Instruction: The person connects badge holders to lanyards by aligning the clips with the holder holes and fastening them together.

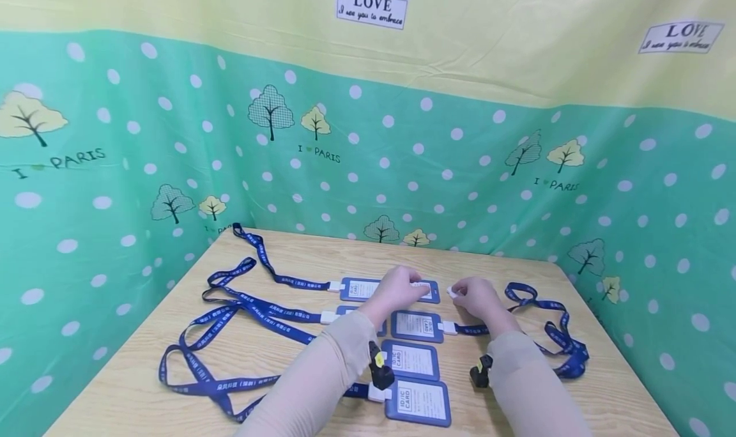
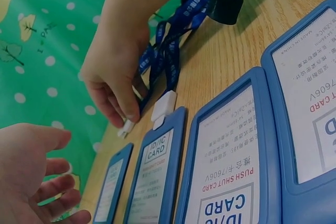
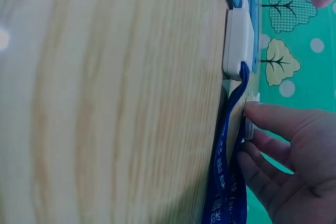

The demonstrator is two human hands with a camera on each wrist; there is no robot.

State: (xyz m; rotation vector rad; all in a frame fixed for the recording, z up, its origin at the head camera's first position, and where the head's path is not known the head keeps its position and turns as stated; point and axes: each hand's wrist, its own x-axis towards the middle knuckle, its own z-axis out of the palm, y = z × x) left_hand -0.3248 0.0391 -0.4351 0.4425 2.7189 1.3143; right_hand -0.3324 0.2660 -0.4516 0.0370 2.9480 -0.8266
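My right hand [image 1: 480,296] pinches a white plastic clip [image 3: 251,121] on a blue lanyard, just above the table at the right. My left hand [image 1: 393,293] is over the farthest blue card holder [image 1: 351,290], its fingers loosely spread and holding nothing in the left wrist view. Nearer stands a column of blue card holders: one [image 1: 416,326] whose white clip [image 1: 448,327] leads right, another [image 1: 411,360] below it, and the nearest [image 1: 418,403] with its clip [image 1: 376,392] leading left. A further holder [image 1: 343,310] is partly hidden behind my left arm.
Blue lanyards [image 1: 215,386] lie looped across the left of the wooden table [image 1: 144,335]. More lanyard [image 1: 566,347] is bunched at the right. A green and yellow printed curtain [image 1: 391,175] surrounds the table's back and sides.
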